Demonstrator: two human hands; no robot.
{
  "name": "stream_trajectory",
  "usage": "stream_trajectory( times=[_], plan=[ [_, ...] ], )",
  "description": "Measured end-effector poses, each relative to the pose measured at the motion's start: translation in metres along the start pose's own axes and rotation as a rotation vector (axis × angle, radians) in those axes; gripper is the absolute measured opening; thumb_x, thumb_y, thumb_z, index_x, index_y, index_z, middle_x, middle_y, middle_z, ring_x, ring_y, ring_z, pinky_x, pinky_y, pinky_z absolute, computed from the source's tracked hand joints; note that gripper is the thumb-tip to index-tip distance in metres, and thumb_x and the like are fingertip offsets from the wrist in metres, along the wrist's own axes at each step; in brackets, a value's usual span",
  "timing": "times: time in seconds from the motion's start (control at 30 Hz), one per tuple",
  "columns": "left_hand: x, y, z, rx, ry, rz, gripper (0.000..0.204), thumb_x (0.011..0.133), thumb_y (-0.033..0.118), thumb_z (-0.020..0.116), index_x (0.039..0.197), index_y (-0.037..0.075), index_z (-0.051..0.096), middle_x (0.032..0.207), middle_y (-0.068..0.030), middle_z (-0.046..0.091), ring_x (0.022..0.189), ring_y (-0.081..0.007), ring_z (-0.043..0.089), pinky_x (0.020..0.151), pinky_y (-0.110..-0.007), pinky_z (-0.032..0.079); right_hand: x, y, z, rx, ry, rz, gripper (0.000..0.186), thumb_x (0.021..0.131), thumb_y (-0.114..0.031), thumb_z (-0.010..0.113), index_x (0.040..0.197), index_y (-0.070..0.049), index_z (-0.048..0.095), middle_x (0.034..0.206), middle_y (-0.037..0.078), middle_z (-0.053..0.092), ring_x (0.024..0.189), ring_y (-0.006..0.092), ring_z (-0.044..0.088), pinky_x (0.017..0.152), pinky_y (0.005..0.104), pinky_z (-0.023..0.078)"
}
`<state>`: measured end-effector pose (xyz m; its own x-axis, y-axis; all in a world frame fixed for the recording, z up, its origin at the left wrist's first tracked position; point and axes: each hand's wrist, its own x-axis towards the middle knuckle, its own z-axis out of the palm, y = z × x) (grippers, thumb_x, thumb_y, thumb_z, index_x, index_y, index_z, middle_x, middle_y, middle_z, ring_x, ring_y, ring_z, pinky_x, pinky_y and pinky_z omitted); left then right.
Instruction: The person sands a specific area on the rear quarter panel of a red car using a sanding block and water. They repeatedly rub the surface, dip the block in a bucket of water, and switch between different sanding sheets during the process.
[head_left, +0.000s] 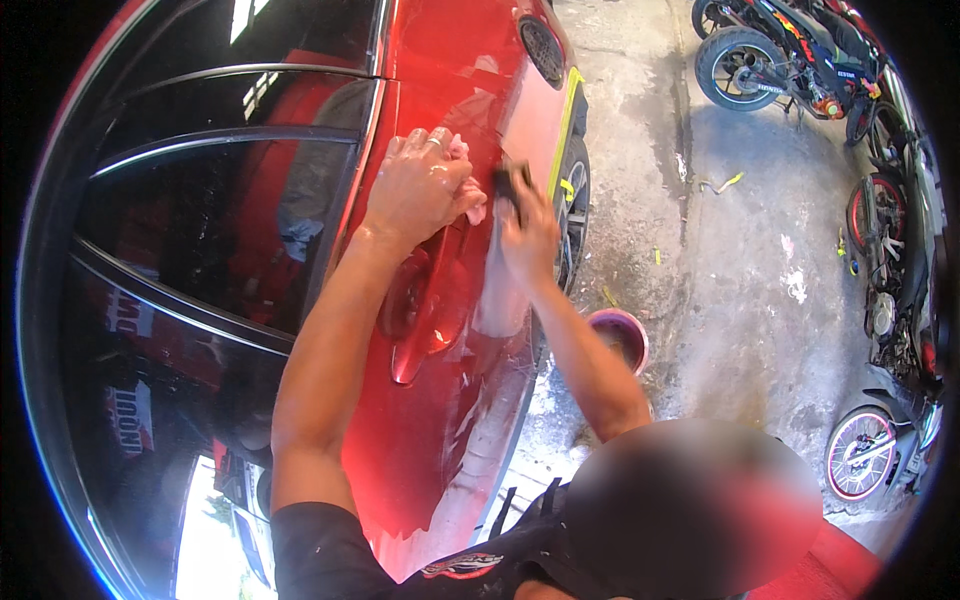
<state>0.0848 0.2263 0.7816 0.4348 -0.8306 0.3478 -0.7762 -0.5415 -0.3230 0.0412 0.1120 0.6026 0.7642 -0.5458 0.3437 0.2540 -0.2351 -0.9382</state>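
Observation:
My left hand [415, 190] is closed around a crumpled pink cloth [475, 208], pressed near the top edge of a red car's [420, 50] side, just beyond the door handle [425, 330]. A ring shows on one finger. Lower on the panel, my right hand [532, 225] grips a small dark block [515, 180] against the surface, next to a dull, pale pink patch [535, 115]. The block is partly hidden by my fingers, so its exact kind cannot be made out. Wet, whitish streaks run down the door below my hands.
Yellow-green masking tape [572, 110] edges the wheel arch above the rear wheel [573, 210]. A round purple-rimmed bucket [620, 340] stands on the concrete floor [740, 300] beside the car. Several motorcycles [745, 70] are parked along the right. Dark windows [220, 220] fill the left.

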Motion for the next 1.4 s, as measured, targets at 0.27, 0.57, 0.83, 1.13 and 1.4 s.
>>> stream_trajectory(
  times=[0.27, 0.57, 0.83, 1.13, 1.4],
  plan=[
    [0.001, 0.002, 0.012, -0.087, 0.12, -0.143, 0.02, 0.083, 0.019, 0.075, 0.1, 0.01, 0.07, 0.112, -0.013, 0.063, 0.109, -0.0341, 0.061, 0.086, -0.047, 0.051, -0.019, -0.004, -0.008, 0.027, -0.003, -0.017, 0.044, 0.093, -0.002, 0.064, 0.136, 0.001, 0.062, 0.147, 0.026, 0.054, 0.135, 0.0379, 0.056, 0.112, 0.0424, 0.045],
    [-0.003, -0.004, 0.016, -0.012, 0.055, -0.085, 0.021, 0.082, 0.025, 0.075, 0.099, 0.014, 0.072, 0.112, -0.0073, 0.066, 0.102, -0.0307, 0.064, 0.087, -0.046, 0.049, -0.11, 0.009, -0.016, 0.092, -0.042, -0.101, 0.049, 0.094, -0.006, 0.066, 0.142, -0.003, 0.059, 0.145, 0.024, 0.057, 0.13, 0.0364, 0.06, 0.106, 0.0408, 0.05],
    [-0.002, -0.005, 0.02, -0.036, 0.098, -0.076, 0.018, 0.082, 0.025, 0.075, 0.095, 0.013, 0.072, 0.106, -0.0073, 0.067, 0.099, -0.03, 0.066, 0.087, -0.046, 0.049, -0.082, -0.005, -0.01, 0.408, -0.028, 0.048, 0.044, 0.093, -0.003, 0.066, 0.137, -0.005, 0.064, 0.141, 0.02, 0.059, 0.128, 0.0375, 0.06, 0.11, 0.0408, 0.047],
    [0.001, -0.005, 0.019, -0.053, 0.083, -0.081, 0.02, 0.081, 0.025, 0.076, 0.097, 0.013, 0.073, 0.109, -0.0087, 0.067, 0.102, -0.0307, 0.065, 0.09, -0.047, 0.049, -0.083, 0.009, -0.004, 0.035, 0.044, -0.119, 0.048, 0.091, -0.002, 0.067, 0.138, -0.008, 0.065, 0.138, 0.023, 0.058, 0.128, 0.0407, 0.058, 0.107, 0.0438, 0.048],
    [-0.004, -0.007, 0.016, -0.033, 0.043, -0.106, 0.023, 0.081, 0.027, 0.076, 0.1, 0.013, 0.075, 0.114, -0.0097, 0.067, 0.106, -0.0318, 0.065, 0.093, -0.047, 0.05, -0.062, 0.004, -0.003, 0.03, -0.018, -0.112, 0.053, 0.086, 0.002, 0.07, 0.138, -0.01, 0.065, 0.138, 0.023, 0.059, 0.133, 0.0414, 0.055, 0.113, 0.0452, 0.044]
  ],
)
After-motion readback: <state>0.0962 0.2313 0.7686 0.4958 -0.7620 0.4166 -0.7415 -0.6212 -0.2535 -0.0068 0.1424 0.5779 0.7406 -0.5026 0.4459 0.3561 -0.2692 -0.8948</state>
